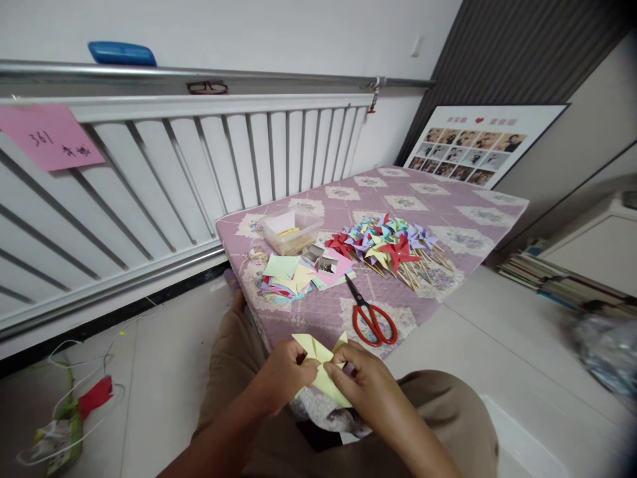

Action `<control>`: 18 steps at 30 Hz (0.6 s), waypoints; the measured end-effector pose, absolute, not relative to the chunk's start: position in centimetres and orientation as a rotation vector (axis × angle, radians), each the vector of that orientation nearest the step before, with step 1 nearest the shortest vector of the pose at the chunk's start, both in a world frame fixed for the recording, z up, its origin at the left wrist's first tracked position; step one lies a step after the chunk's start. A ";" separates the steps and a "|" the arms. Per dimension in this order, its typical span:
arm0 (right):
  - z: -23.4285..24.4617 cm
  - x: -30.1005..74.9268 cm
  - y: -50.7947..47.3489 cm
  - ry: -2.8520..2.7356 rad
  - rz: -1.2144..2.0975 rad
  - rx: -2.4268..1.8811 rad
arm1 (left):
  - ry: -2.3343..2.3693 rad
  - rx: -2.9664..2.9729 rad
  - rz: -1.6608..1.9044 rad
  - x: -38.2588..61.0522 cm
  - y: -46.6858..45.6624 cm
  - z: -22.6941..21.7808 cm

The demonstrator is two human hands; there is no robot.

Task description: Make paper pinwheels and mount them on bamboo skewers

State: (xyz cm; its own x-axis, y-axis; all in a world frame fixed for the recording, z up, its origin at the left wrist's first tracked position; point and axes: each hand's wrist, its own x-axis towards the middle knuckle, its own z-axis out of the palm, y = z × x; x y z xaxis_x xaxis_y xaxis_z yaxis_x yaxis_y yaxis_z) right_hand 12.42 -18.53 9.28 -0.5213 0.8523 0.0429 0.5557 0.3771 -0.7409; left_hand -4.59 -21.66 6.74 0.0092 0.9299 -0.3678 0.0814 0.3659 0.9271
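Both of my hands pinch a folded yellow paper [323, 365] just above my lap, at the near edge of the low table [448, 199]. My left hand [283, 375] grips its left side with fingers closed. My right hand [361, 382] holds its right side, thumb and fingers pressed on the folds. Red-handled scissors [371, 317] lie on the purple cloth just beyond my hands. A stack of coloured paper squares [288, 279] sits to the left of them. A pile of finished paper pinwheels on sticks [391, 247] lies further back.
A clear plastic box [291, 231] stands behind the paper squares. A white slatted rail [199, 166] with a pink note [50, 136] runs along the left. A photo board [478, 143] leans at the back right. Books [552, 279] lie on the floor at right, cords and scraps [74, 411] at left.
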 end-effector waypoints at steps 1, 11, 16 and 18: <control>9.3 12.4 -18.5 -2.221 0.944 -1.223 | 1.420 1.004 0.871 -4.6 -21.7 6.7; 8.7 11.8 -18.5 -2.081 0.925 -1.336 | 1.428 1.035 0.921 -4.3 -21.5 7.0; 8.0 10.9 -18.7 -1.742 1.226 -1.340 | 1.425 0.975 0.963 -4.2 -21.5 6.3; 7.7 10.7 -18.6 -1.650 1.343 -1.298 | 1.414 0.972 0.967 -4.3 -21.5 6.0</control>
